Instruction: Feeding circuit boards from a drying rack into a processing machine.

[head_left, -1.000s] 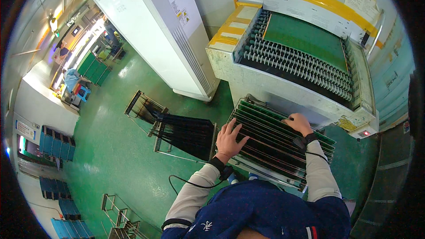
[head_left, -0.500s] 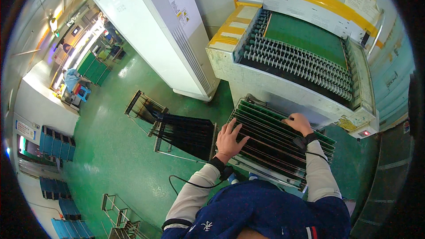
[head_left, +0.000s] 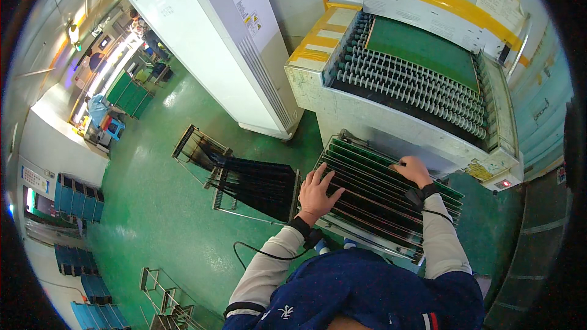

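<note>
A metal rack [head_left: 379,245] in front of me holds several thin dark and green panels [head_left: 361,208] standing on edge in a row. My left hand [head_left: 315,194] rests over the panels' edges at the rack's left side, its fingers spread and nothing gripped. Toward the right side, my right hand [head_left: 413,171] has its fingers curled together at the upper edge of one thin panel. The fingertips are partly hidden there. Beyond the rack, a flat green board [head_left: 422,52] lies on the rollers [head_left: 416,88] of a pale machine [head_left: 367,107].
Left of my rack stand more wire racks [head_left: 254,186] with dark panels. Behind them rises a tall white cabinet unit [head_left: 214,43]. Another metal rack [head_left: 165,305] is at the lower left, and blue racks [head_left: 79,198] line the left wall. People [head_left: 143,27] appear far off at a bright bench.
Both my hands stay where they were on the rack. The board on the rollers has shifted very slightly, if at all. In the far background, one person shows more beside the white cabinet.
</note>
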`<state>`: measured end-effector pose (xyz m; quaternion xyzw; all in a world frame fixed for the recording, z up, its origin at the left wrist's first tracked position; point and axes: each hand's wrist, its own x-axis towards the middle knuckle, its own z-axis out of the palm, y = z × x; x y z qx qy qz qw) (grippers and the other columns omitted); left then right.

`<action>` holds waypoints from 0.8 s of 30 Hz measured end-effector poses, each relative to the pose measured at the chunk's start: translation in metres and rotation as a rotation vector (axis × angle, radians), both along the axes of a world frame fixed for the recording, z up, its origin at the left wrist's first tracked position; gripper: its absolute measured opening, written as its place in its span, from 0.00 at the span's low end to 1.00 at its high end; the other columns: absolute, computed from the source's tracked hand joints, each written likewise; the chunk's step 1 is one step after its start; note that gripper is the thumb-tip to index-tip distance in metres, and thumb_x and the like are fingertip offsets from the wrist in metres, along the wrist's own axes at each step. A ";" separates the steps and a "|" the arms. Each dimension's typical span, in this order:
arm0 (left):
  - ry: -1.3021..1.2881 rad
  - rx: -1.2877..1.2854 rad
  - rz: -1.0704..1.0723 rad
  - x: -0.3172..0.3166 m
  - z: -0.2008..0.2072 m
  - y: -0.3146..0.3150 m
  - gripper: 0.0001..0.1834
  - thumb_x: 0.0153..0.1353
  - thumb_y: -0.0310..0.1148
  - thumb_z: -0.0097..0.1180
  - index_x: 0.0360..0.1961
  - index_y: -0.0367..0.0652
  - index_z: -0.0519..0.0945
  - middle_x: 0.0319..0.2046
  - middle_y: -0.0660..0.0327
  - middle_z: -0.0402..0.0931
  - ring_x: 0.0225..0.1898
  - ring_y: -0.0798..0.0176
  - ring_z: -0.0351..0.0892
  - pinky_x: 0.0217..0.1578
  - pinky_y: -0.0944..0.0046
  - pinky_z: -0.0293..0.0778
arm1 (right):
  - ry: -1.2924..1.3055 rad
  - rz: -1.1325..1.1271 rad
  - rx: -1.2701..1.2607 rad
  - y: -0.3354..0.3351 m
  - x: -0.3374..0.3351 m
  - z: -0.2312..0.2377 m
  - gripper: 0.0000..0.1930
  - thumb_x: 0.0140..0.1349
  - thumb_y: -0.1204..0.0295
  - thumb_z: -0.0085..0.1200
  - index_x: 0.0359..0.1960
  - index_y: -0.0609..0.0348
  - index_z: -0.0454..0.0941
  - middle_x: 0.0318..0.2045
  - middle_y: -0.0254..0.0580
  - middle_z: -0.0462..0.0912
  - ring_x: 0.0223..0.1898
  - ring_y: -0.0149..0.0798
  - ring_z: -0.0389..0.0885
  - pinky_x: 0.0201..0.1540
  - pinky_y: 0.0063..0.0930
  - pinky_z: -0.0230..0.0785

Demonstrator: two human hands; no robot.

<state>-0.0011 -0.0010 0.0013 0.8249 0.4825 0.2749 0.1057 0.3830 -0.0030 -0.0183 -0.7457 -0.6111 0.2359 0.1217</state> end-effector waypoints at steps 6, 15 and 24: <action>-0.003 -0.008 -0.004 0.000 -0.001 0.000 0.33 0.60 0.57 0.72 0.60 0.50 0.85 0.70 0.56 0.73 0.67 0.41 0.74 0.70 0.42 0.70 | -0.006 -0.001 -0.012 0.000 0.000 0.000 0.32 0.61 0.38 0.66 0.39 0.62 0.90 0.33 0.59 0.88 0.38 0.62 0.87 0.41 0.48 0.76; 0.006 -0.018 0.000 0.001 0.001 0.000 0.33 0.60 0.57 0.72 0.60 0.50 0.85 0.71 0.56 0.73 0.68 0.40 0.73 0.70 0.41 0.69 | -0.020 -0.012 0.016 -0.001 0.001 -0.004 0.31 0.61 0.38 0.66 0.38 0.59 0.91 0.33 0.56 0.89 0.37 0.60 0.88 0.40 0.48 0.76; 0.001 -0.004 -0.001 0.000 0.000 0.000 0.33 0.60 0.57 0.72 0.60 0.49 0.85 0.71 0.56 0.73 0.67 0.40 0.74 0.70 0.42 0.70 | -0.012 -0.005 0.026 0.000 -0.001 -0.002 0.31 0.61 0.38 0.67 0.37 0.60 0.90 0.32 0.58 0.88 0.36 0.61 0.88 0.39 0.47 0.76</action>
